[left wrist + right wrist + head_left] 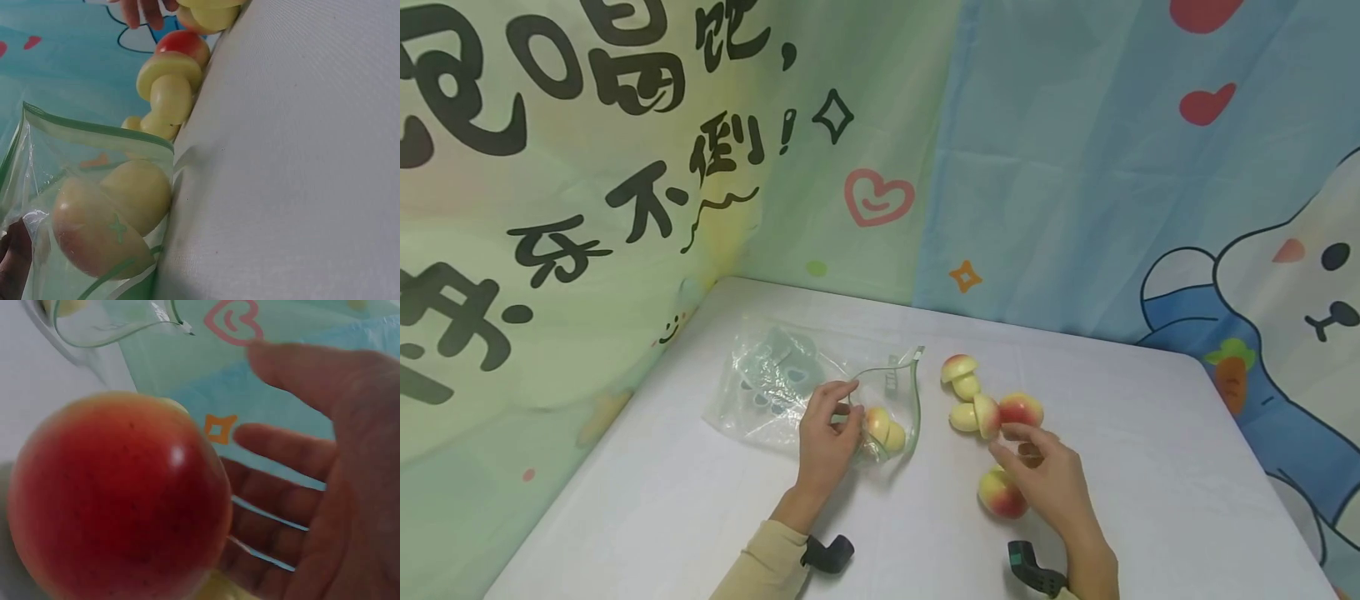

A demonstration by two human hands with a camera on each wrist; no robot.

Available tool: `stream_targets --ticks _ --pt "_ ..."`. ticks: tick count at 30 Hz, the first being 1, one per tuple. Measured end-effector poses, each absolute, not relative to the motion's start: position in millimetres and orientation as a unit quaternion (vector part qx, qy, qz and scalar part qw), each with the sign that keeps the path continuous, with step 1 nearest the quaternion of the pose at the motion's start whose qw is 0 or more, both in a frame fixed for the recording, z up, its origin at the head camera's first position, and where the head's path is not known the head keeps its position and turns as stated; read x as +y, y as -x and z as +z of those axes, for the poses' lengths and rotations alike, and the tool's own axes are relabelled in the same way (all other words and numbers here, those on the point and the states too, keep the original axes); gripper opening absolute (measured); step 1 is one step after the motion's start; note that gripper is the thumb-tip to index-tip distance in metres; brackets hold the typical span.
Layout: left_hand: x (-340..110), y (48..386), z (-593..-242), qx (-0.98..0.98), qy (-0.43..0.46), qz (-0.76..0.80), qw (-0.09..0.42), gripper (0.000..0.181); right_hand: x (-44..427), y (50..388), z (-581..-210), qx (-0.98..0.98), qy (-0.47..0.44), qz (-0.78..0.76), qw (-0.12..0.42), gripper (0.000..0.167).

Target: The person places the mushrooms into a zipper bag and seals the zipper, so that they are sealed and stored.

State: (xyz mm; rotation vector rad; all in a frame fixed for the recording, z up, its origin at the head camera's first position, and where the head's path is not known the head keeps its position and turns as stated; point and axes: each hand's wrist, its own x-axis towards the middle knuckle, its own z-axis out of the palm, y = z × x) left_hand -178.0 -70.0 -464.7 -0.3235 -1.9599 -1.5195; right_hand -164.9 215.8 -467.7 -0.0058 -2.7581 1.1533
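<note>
A clear zip bag [752,421] with a green-edged mouth lies on its side, the mouth gaping to the right. My left hand [827,433] grips the bag near its mouth, fingers bent. Just inside the mouth rests a toy mushroom [877,423], also seen through the plastic in the left wrist view. My right hand [1048,467] hovers with loosely bent, parted fingers, holding nothing. Close to it are a lying mushroom [987,415], a redder one [1021,408] behind the fingertips, and another red-and-yellow one [1000,493], large in the right wrist view.
One more toy mushroom [961,377] lies farther back, right of the bag's mouth. A white cloth covers the table [647,492]. Printed fabric [1045,167] hangs along the table's back and left edges.
</note>
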Motion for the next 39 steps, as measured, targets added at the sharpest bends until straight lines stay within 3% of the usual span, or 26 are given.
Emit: stream_targets --ticks 8,19,26,34,39 --pt "-70 178 -464 -0.747 0.124 -0.567 0.324 0.035 218 161 -464 -0.934 -0.027 0.354 -0.036 0.059" --pt "-70 178 -464 -0.746 0.125 -0.568 0.322 0.035 219 161 -478 -0.925 -0.123 0.356 -0.047 0.063" --pt "-70 179 -467 -0.743 0.129 -0.572 0.322 0.034 227 153 -470 -0.916 -0.156 0.353 -0.107 0.076" --pt "-70 179 -469 -0.745 0.131 -0.568 0.323 0.034 230 154 -469 -0.904 -0.172 0.378 -0.099 0.056" --pt "-70 179 -467 -0.748 0.128 -0.566 0.321 0.035 224 156 -469 -0.907 -0.147 0.387 -0.077 0.053"
